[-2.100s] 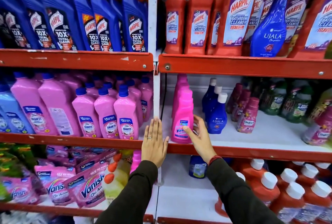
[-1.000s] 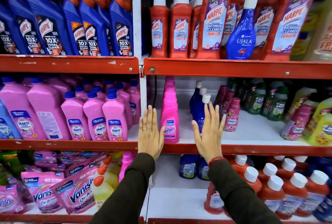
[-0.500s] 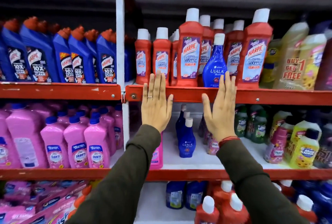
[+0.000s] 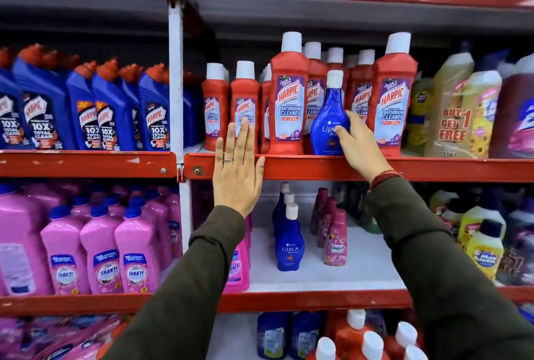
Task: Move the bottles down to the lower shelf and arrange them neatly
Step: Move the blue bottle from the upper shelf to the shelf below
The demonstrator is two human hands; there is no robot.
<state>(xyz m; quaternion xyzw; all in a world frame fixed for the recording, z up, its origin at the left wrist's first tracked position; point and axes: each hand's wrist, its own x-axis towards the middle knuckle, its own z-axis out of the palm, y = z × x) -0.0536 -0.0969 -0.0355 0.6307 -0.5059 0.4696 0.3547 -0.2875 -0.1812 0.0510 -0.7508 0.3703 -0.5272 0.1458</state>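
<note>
A: Ujala bottle (image 4: 329, 117), where exactly?

B: Stood upright at the front of the upper shelf (image 4: 289, 167), squeezed between tall red Harpic bottles (image 4: 289, 99). Not yet lifted.

A: And the hold?

B: Right hand (image 4: 358, 146) wrapped round the blue belly, thumb across the label, fingers round the side. Left hand (image 4: 237, 177) spread flat and empty over the red shelf edge, gripping nothing.

A: How best handled, then?

B: Probably drawn straight forward first, clear of the red neighbours, to avoid toppling them. Then lowered upright to the lower shelf (image 4: 318, 276) and set down with the row of matching Ujala bottles (image 4: 289, 244), label facing out. Likely wiser to hold low on the wide body than by the narrow neck. Could have used the free left hand to steady the red bottles.

A: Anything legible?

B: "UJALA" in white on the blue. "HARPIC BATHROOM CLEANER 10X" on the red. "HARPIC 10X TOTAL CLEAN" on the blue Harpic bottles (image 4: 115, 111) at left. "SHAKTI" on the pink bottles (image 4: 101, 258) below. "Comfort" on a small pink bottle (image 4: 335, 241) just beside the Ujala row. "BUY 1 GET 1 FREE" on a yellow pack (image 4: 450, 117) at right. Smaller print too blurred to read.
</note>
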